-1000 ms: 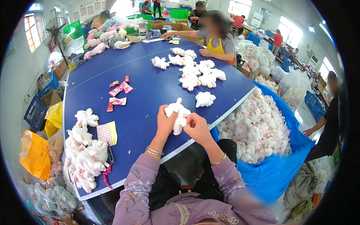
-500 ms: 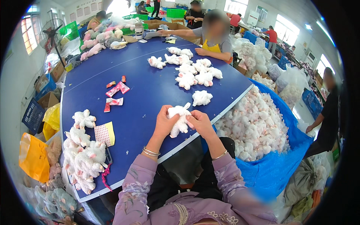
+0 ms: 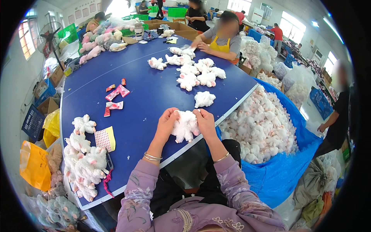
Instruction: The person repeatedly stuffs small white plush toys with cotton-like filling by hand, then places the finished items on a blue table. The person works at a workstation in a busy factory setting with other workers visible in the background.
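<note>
White plush toy (image 3: 186, 127) (two-handed grip (image 3: 167, 121) (image 3: 205, 122))

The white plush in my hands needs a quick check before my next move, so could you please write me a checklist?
1. Left hand gripping the white plush: ok, at its upper left.
2. Right hand gripping it: ok, at its upper right.
3. Lone plush apart from it: ok, lying farther out on the blue table.
4. Red and pink packets off the table: not ok, they lie there.
5. Blue sack open: ok, white pieces show inside.
6. Loose threads on the held plush: cannot tell, too small.
</note>
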{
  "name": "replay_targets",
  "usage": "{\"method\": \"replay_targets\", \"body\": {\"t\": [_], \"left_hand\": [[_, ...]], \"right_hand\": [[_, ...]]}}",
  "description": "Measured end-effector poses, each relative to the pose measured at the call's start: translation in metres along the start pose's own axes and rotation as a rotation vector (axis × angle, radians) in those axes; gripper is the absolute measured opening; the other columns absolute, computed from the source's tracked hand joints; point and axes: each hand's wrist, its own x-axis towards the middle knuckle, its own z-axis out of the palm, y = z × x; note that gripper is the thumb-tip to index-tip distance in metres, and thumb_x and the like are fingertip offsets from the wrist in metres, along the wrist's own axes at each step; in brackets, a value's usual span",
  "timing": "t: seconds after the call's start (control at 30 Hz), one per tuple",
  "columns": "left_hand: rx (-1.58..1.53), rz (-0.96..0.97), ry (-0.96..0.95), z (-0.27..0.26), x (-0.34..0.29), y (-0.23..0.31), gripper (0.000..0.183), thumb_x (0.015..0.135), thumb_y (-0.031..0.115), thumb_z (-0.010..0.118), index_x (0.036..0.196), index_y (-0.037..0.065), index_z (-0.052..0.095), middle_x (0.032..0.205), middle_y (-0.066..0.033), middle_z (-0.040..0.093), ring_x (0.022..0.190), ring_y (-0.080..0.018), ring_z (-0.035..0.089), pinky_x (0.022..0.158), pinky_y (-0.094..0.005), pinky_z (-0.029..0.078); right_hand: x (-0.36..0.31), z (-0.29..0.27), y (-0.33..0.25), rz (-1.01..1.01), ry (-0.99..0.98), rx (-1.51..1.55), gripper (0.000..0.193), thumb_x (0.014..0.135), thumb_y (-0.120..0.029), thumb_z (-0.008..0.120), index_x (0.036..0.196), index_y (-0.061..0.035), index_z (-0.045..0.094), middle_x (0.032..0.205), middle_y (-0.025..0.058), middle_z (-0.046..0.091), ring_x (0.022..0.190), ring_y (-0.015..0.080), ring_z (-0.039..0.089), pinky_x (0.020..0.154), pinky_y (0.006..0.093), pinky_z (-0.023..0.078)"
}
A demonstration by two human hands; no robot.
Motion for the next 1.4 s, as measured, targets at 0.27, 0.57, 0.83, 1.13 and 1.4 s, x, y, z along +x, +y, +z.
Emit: {"method": "replay_targets", "body": {"t": [0.27, 0.57, 0.83, 1.13, 1.4], "left_hand": [[0.309, -0.026, 0.096, 0.002, 0.002, -0.004, 0.035, 0.095, 0.031, 0.060, 0.072, 0.004, 0.064, 0.066, 0.0034, 0.056, 0.062, -0.0042, 0.048, 0.057, -0.0222, 0.039], [0.193, 0.062, 0.158, 0.001, 0.004, -0.001, 0.042, 0.095, 0.032, 0.061, 0.061, 0.007, 0.058, 0.058, 0.0030, 0.053, 0.054, -0.0033, 0.045, 0.052, -0.0224, 0.036], [0.161, 0.059, 0.260, -0.007, 0.010, -0.001, 0.040, 0.092, 0.026, 0.065, 0.059, 0.010, 0.053, 0.056, 0.0046, 0.050, 0.049, -0.0032, 0.041, 0.046, -0.0226, 0.032], [0.406, 0.243, 0.238, -0.001, 0.004, -0.006, 0.022, 0.085, 0.020, 0.070, 0.083, 0.003, 0.057, 0.076, -0.0002, 0.054, 0.065, -0.0072, 0.046, 0.057, -0.0249, 0.042], [0.543, 0.345, -0.135, 0.020, -0.012, -0.004, 0.073, 0.073, 0.028, 0.080, 0.132, 0.003, 0.046, 0.130, -0.0174, 0.052, 0.118, -0.0279, 0.053, 0.097, -0.0374, 0.044]], "right_hand": [[0.013, -0.002, 0.013, -0.020, 0.112, 0.108, 0.028, 0.096, -0.021, 0.054, 0.080, 0.0001, 0.064, 0.064, -0.0036, 0.052, 0.059, 0.0038, 0.044, 0.052, 0.0225, 0.035], [-0.002, -0.007, -0.006, 0.166, -0.333, 0.135, 0.032, 0.090, -0.022, 0.066, 0.114, -0.0018, 0.060, 0.098, 0.0033, 0.063, 0.091, 0.0118, 0.059, 0.077, 0.0289, 0.049], [-0.013, -0.005, -0.009, 0.138, -0.208, 0.207, 0.021, 0.089, -0.016, 0.066, 0.098, 0.0016, 0.063, 0.086, 0.0038, 0.065, 0.074, 0.0080, 0.059, 0.065, 0.0238, 0.047], [-0.001, -0.007, -0.004, 0.094, 0.012, 0.255, 0.024, 0.092, -0.016, 0.060, 0.107, 0.0027, 0.060, 0.095, 0.0071, 0.065, 0.078, 0.0112, 0.062, 0.066, 0.0260, 0.050], [0.005, 0.004, -0.024, 0.118, -0.090, 0.329, 0.036, 0.091, -0.018, 0.063, 0.118, 0.0036, 0.054, 0.098, 0.0087, 0.064, 0.080, 0.0129, 0.063, 0.064, 0.0237, 0.051]]}}
